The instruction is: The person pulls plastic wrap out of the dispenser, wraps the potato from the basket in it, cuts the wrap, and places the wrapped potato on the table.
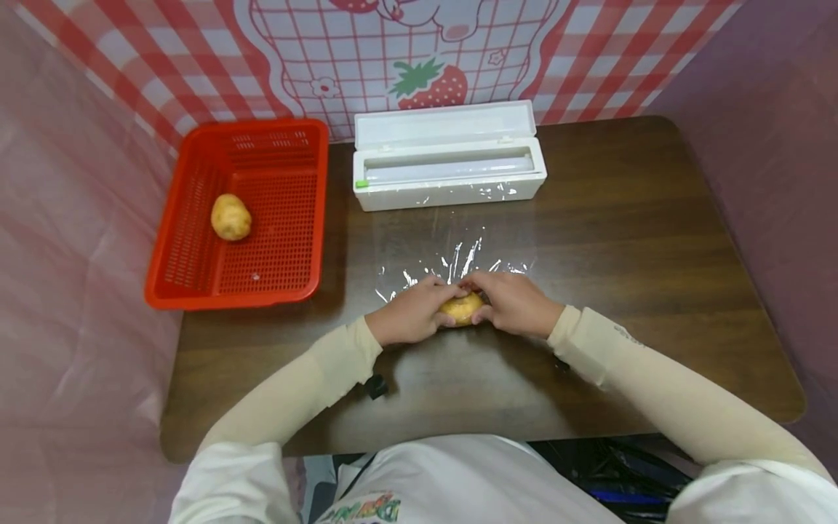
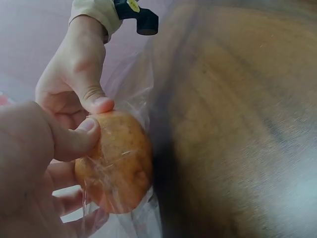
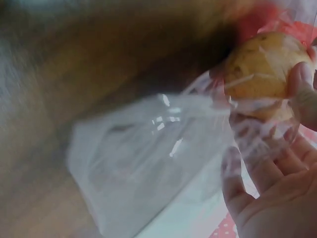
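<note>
Both gripping: left hand [image 1: 409,315] and right hand [image 1: 513,302] curled round small yellow-brown potato [image 1: 462,308], over crinkly clear plastic wrap sheet [image 1: 452,266] on dark wooden table [image 1: 641,240].

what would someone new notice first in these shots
Both hands, the left hand and right hand, grip a potato on a sheet of cling film at the middle of the dark wooden table. At the left stands a bright red basket holding a second potato, beside an open white film dispenser.

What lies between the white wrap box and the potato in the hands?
In the head view, clear plastic wrap spreads over the table between box and potato.
</note>
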